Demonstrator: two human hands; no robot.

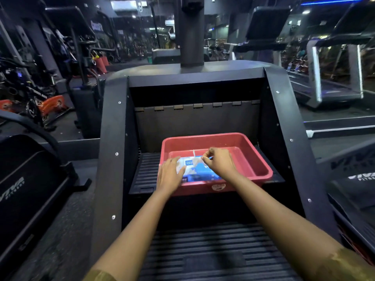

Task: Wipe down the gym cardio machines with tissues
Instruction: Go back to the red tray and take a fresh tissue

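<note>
Grip of the right hand (220, 162) was pinched on a tissue (194, 156) standing up from the pack (199, 173), just left of its fingertips. Flat on the pack's left end, the left hand (170, 175) pressed down. The pack lay in the tray (261, 171) beneath both hands, long axis roughly left to right; pull judged upward.

You're standing in a commercial gym. Right in front of you rises a stair climber (113, 138) with ribbed black steps (203, 250), and to your right a treadmill (334, 91) stands with lit uprights. Off to your left, exercise bikes (50, 106) with orange flywheel covers sit close together. Fitness-brand lettering (362, 177) marks a neighbouring machine's casing, and a blue light strip (328, 1) glows under the dark ceiling.
</note>
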